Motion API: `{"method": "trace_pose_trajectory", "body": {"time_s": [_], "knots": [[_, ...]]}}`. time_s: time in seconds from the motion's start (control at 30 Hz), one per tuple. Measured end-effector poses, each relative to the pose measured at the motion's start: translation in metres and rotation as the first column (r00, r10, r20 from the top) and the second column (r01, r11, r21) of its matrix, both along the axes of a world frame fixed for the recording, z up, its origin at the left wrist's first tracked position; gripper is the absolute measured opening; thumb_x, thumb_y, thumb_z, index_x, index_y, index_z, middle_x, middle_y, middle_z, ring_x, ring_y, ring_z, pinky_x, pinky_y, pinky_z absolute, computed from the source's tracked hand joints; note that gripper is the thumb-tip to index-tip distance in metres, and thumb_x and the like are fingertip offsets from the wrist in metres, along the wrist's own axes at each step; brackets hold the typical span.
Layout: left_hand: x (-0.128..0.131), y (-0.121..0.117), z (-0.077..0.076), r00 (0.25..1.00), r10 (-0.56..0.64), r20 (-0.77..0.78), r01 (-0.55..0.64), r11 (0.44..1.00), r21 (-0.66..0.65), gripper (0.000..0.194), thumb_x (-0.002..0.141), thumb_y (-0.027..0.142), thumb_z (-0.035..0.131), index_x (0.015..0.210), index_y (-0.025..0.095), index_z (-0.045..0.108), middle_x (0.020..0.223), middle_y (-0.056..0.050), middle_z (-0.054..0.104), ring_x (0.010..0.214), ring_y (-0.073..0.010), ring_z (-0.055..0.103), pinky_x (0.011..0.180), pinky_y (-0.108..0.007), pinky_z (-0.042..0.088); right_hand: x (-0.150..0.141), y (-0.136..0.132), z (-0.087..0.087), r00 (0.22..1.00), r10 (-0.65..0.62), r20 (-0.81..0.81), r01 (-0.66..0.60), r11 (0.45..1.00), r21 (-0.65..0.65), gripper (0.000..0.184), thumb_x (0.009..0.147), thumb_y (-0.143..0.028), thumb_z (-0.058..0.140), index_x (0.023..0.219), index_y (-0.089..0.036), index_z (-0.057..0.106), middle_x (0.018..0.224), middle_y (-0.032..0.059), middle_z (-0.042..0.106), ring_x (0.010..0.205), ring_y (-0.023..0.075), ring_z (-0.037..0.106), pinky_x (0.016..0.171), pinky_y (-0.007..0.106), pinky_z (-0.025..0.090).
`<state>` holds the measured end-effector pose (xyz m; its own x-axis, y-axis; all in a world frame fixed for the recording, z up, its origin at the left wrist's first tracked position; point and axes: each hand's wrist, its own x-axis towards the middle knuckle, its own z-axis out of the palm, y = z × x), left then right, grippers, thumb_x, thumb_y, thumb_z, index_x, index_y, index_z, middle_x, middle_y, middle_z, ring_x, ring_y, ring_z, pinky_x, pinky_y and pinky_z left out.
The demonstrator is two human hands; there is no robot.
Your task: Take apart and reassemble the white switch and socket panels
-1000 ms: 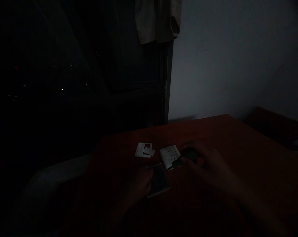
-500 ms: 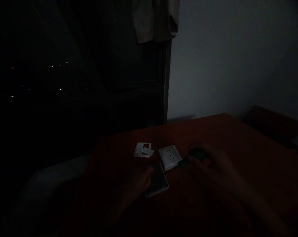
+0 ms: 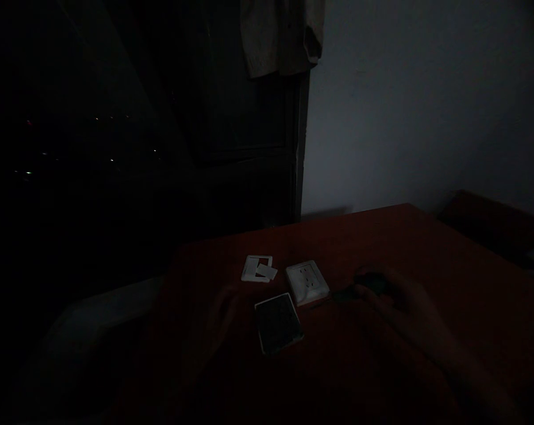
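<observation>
My right hand (image 3: 399, 295) is wrapped round the green handle of a screwdriver (image 3: 350, 293), its thin shaft pointing left past the near edge of a white wall socket (image 3: 307, 282). A square plate (image 3: 279, 324), dark inside with a pale rim, lies on the table in front of the socket. To its left, apart from it, is my left hand (image 3: 220, 319), dim but with fingers apart and nothing in them. Beyond that hand lies a white frame (image 3: 249, 269) with a small white cover piece (image 3: 267, 271) resting across it.
The reddish table (image 3: 373, 236) reaches to a pale wall (image 3: 403, 118). Behind its left side is a dark window (image 3: 116, 136) with points of light outside. Cloth (image 3: 279, 41) hangs at the top. Another dark reddish surface (image 3: 492, 218) stands at the right.
My left hand has let go of the dark square plate and moved left. My right hand has drawn the screwdriver away from the plate, to the right.
</observation>
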<state>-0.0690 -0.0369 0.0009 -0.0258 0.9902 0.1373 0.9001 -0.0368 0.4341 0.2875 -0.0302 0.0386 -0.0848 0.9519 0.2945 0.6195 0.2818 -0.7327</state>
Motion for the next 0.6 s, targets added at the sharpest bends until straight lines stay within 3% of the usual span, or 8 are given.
{"method": "trace_pose_trajectory", "body": {"time_s": [0.07,0.2,0.3,0.4,0.6], "knots": [[-0.015,-0.006,-0.011,0.997,0.062,-0.044,-0.062,0.998,0.004,0.026,0.091,0.031,0.039,0.108,0.023,0.058,0.109,-0.004,0.067,0.096,-0.0208,0.065,0.085,-0.034,0.050,0.007,-0.002,-0.009,0.997,-0.045,-0.064,0.041,0.998,-0.053,0.025,0.081,-0.041,0.061,0.098,-0.023,0.063,0.097,0.0066,0.069,0.087,0.0231,0.065,0.075,0.034,0.053],[-0.031,-0.018,-0.031,0.991,0.064,-0.115,-0.067,0.997,-0.024,0.025,0.091,0.030,0.040,0.103,0.025,0.062,0.111,-0.003,0.067,0.101,-0.0203,0.063,0.089,-0.033,0.049,0.013,-0.009,-0.029,0.937,-0.200,-0.287,0.129,0.959,-0.251,0.026,0.077,-0.046,0.065,0.087,-0.022,0.062,0.082,0.0036,0.068,0.075,0.0217,0.065,0.066,0.032,0.053],[-0.030,-0.025,-0.037,0.976,0.029,-0.216,-0.051,0.994,-0.093,0.027,0.091,0.025,0.039,0.103,0.025,0.063,0.113,-0.004,0.067,0.103,-0.0203,0.062,0.091,-0.033,0.047,0.008,-0.020,-0.046,0.793,-0.307,-0.526,-0.001,0.863,-0.505,0.026,0.076,-0.047,0.067,0.085,-0.022,0.062,0.077,0.0015,0.066,0.073,0.0219,0.066,0.066,0.033,0.054],[-0.025,-0.027,-0.036,0.956,-0.003,-0.294,-0.043,0.988,-0.148,0.027,0.092,0.024,0.039,0.104,0.027,0.063,0.113,-0.002,0.067,0.104,-0.0196,0.062,0.091,-0.032,0.046,-0.002,-0.029,-0.059,0.637,-0.399,-0.659,-0.152,0.774,-0.615,0.032,0.077,-0.045,0.066,0.100,-0.024,0.063,0.087,0.0045,0.070,0.084,0.0251,0.068,0.074,0.037,0.054],[-0.020,-0.025,-0.034,0.964,-0.021,-0.265,-0.040,0.974,-0.224,0.026,0.094,0.024,0.038,0.104,0.023,0.062,0.113,-0.004,0.065,0.101,-0.0185,0.063,0.088,-0.030,0.046,-0.025,-0.031,-0.062,0.709,-0.293,-0.642,-0.211,0.780,-0.589,0.039,0.082,-0.044,0.053,0.113,-0.023,0.064,0.090,0.0060,0.071,0.079,0.0242,0.067,0.069,0.036,0.052]]}}
